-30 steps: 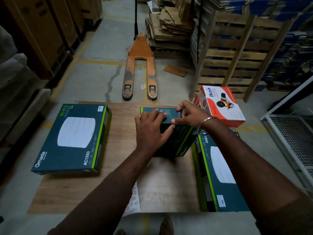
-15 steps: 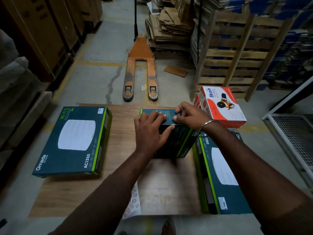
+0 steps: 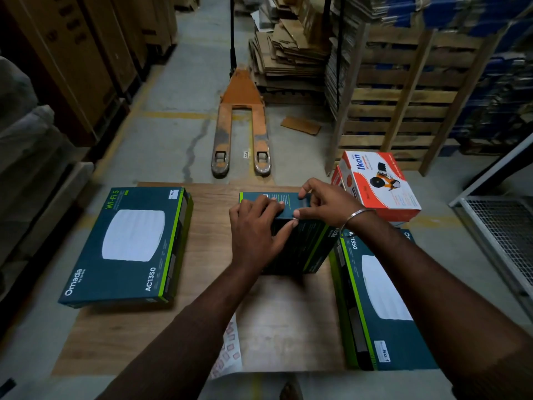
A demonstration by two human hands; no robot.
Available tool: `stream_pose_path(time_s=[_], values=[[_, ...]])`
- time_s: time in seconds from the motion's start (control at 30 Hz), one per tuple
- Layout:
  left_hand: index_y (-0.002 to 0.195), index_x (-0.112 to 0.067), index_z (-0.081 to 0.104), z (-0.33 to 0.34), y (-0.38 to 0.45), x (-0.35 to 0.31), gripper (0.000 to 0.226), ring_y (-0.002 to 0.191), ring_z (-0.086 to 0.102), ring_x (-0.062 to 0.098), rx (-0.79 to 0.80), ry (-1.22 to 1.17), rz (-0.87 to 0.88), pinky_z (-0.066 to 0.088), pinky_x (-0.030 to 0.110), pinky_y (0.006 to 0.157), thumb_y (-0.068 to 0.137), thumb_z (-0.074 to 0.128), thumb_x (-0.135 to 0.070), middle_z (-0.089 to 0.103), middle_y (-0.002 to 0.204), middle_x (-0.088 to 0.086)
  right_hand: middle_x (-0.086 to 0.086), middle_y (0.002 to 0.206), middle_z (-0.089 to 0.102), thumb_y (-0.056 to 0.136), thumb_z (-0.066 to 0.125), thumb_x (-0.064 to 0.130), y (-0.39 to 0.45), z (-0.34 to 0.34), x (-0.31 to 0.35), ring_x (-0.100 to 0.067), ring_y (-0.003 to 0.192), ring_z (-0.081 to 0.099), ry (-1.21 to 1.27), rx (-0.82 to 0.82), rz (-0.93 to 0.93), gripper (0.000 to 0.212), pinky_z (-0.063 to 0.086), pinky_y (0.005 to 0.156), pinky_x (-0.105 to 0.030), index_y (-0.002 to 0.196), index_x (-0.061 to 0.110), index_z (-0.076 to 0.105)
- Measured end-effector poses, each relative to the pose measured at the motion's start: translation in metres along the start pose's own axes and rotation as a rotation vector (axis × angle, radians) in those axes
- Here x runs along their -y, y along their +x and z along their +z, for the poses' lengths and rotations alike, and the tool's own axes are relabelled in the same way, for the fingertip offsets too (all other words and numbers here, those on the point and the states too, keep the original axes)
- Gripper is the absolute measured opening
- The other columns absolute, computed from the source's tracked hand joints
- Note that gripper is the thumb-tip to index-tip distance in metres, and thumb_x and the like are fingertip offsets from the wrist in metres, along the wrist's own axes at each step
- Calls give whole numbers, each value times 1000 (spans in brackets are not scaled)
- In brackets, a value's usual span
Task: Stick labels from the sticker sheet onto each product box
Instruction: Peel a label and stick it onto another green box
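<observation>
One box (image 3: 127,246) lies left on the surface (image 3: 207,327), one upright box (image 3: 302,246) in the middle, another box (image 3: 380,301) right, pallet jack (image 3: 240,122) behind.

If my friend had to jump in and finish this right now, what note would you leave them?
Left hand lies flat on the upright middle box, steadying it. Right hand pinches at its top edge; a label there is too small to confirm.
Sticker sheet lies on the table at the near edge, under the left arm.
Left box and right box lie flat, each with a small white label.
Left: finish the middle box. The red-and-white box looks unlabelled.
</observation>
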State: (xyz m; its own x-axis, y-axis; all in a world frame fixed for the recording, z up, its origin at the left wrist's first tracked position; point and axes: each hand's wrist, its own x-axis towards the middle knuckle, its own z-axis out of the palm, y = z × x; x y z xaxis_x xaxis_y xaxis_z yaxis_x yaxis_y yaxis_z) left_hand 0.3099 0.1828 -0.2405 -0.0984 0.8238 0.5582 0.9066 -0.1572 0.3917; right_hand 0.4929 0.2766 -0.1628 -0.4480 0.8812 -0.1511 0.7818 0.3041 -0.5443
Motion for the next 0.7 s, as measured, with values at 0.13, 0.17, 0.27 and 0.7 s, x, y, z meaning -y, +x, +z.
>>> stream_pose_path(time_s=[0.13,0.17,0.27,0.7], values=[[113,-27,69,-2,-3,0,41,97,50,20,5,8,5,33,39,84,90,68,-61,61,111,-8,3,79,62,86,79,47,0,0,3,-18,74,60,-57,36,13,42,41,63,-34,114,29,53],[113,-27,69,-3,-3,-1,41,97,49,19,12,13,7,33,39,84,91,67,-61,60,111,-8,3,79,62,87,78,47,0,0,4,-19,74,60,-59,38,15,41,42,64,-34,114,29,53],[112,-29,68,-7,1,0,41,97,49,19,36,38,22,31,37,81,89,67,-62,59,110,-7,2,78,61,87,77,50,-2,0,5,-19,74,60,-34,20,13,42,43,65,-36,113,29,53],[148,-25,49,-16,40,11,79,129,52,19,254,123,67,38,42,105,89,49,-77,59,141,-1,-2,147,44,89,68,60,-2,10,-5,-24,137,38,-226,-181,-54,69,38,108,-47,148,32,44]])
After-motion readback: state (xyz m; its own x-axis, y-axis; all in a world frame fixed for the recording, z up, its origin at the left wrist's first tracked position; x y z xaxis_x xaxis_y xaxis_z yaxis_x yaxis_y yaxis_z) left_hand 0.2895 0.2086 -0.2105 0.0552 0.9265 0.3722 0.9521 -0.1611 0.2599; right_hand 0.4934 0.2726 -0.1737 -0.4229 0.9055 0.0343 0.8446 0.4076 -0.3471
